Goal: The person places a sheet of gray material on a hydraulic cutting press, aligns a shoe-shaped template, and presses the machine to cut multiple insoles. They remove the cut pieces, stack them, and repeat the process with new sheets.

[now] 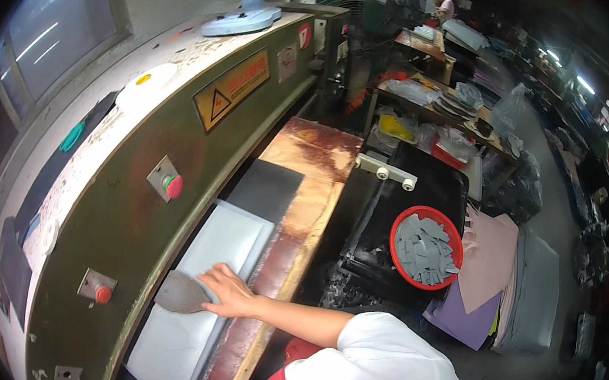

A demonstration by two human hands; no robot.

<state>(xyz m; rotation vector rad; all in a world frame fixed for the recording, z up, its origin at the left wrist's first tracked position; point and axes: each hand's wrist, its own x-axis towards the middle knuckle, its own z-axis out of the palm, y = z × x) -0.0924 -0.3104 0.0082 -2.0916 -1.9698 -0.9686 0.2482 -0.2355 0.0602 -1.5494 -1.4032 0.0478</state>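
My right hand [229, 292] reaches in from the right, thumb and fingers around the near end of a flat dark-grey piece with a rounded end [181, 293]. Under them lies a stack of white sheets [174, 339], with one more white sheet or block [229, 238] just beyond. The sheets rest on a worn wooden board [322, 162] along the front of a green machine [132, 209]. A dark-grey sheet [267, 190] lies farther up the board. My left hand is not in view.
Red push buttons [173, 186] stick out of the machine's front. On its top stands a blue fan [242, 22]. Right of the board, a red basin [426, 247] of grey scraps sits on a black surface, beside coloured sheets [485, 268]. A person [446, 8] stands far back.
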